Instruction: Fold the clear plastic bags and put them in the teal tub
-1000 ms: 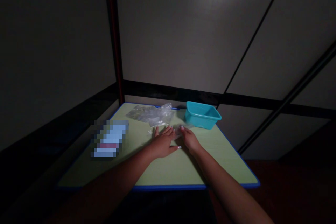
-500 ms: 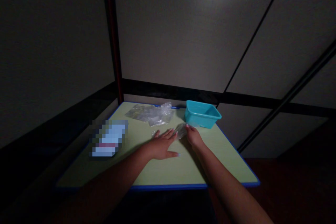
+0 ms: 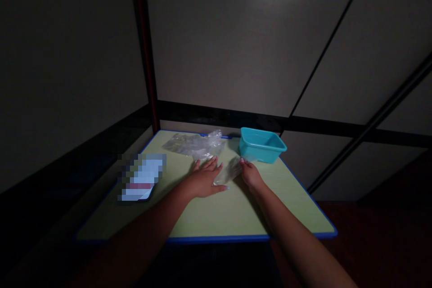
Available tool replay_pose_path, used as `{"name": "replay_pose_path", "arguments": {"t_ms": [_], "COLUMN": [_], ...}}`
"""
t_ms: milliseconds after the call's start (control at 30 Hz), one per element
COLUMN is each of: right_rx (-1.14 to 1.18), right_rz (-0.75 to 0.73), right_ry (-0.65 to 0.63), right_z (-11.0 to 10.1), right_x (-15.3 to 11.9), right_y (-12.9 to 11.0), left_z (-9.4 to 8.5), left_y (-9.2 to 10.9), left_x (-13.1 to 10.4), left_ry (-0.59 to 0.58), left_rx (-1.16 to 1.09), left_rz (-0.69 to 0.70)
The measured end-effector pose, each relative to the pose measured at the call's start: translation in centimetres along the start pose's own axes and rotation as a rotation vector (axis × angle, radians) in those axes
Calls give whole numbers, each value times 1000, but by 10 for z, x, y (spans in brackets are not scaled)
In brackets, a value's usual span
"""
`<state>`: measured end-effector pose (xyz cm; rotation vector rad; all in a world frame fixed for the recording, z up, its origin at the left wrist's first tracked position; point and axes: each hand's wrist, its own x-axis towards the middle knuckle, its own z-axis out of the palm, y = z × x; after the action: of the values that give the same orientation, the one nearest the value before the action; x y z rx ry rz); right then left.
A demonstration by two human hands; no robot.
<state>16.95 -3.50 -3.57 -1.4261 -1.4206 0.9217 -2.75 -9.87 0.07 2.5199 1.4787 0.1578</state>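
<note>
A clear plastic bag (image 3: 229, 171) lies between my two hands on the pale green table (image 3: 219, 216). My right hand (image 3: 251, 174) is closed on its right end, thumb on top. My left hand (image 3: 205, 181) lies with fingers spread, palm down, over the bag's left part, which it partly hides. Just beyond my left fingertips rests a crumpled heap of clear plastic bags (image 3: 195, 145). A turquoise plastic basin (image 3: 259, 150) stands behind my right hand.
At the table's left side lies a phone (image 3: 143, 180) with a lit screen, blurred by pixels. A blue edge (image 3: 219, 239) runs round the table. Wall panels (image 3: 222, 49) rise close behind and on the left.
My left hand has shifted slightly away from me and to the left, and more of the bag shows between my hands. My right hand keeps hold of the bag, almost unmoved.
</note>
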Motion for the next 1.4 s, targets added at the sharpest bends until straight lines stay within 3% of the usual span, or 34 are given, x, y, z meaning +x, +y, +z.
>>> {"name": "replay_pose_path", "arguments": {"t_ms": [300, 567, 733, 800, 1000, 1233, 1400], "right_rx": [50, 73, -157, -293, -626, -864, -951], "right_rz": [-152, -299, -413, -447, -476, -530, -573], "right_ry": [-23, -134, -172, -178, -232, -337, -371], "right_z": [3, 13, 12, 13, 19, 25, 30], "right_x": [-3, -12, -19, -23, -37, -45, -49], "right_y": [-1, -3, -11, -16, -30, -38, -38], "left_z": [2, 7, -17, -26, -24, -21, -22], "left_y": [3, -1, -20, -26, -35, -37, -34], "left_x": [0, 4, 4, 3, 10, 16, 15], "left_ry": [-74, 37, 287, 304, 185, 102, 92], "left_rx": [-34, -21, -141, -252, -754, -851, -843], "left_rz": [170, 217, 44, -41, -336, -460, -453]}}
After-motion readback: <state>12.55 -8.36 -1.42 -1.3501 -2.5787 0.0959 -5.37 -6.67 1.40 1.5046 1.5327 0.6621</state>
